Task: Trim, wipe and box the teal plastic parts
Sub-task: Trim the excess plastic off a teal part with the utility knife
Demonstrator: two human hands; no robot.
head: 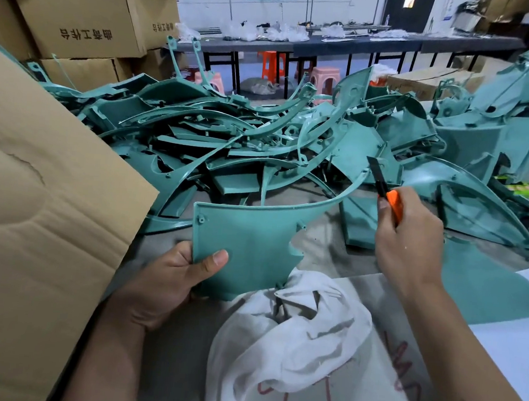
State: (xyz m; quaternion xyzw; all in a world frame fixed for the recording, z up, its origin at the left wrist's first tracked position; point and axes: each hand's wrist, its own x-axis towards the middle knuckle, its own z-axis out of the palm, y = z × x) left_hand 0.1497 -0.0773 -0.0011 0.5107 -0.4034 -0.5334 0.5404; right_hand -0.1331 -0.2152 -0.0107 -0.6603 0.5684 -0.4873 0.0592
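My left hand [166, 283] grips the lower left corner of a flat teal plastic part [247, 237], thumb on its face. The part's long curved arm sweeps up to the right. My right hand [408, 241] holds an orange utility knife [388, 193] with its dark blade extended, the tip close to the end of that curved arm. A crumpled white cloth [290, 330] lies on the table just below the part, touching its bottom edge. A big heap of teal parts [230, 139] covers the table behind.
A large cardboard box flap [32, 212] stands at my left. Stacked cartons [77, 21] rise at the back left. White sheets [513, 343] lie at the right. Pink and orange stools [325, 77] and a long dark bench [350, 48] stand beyond the table.
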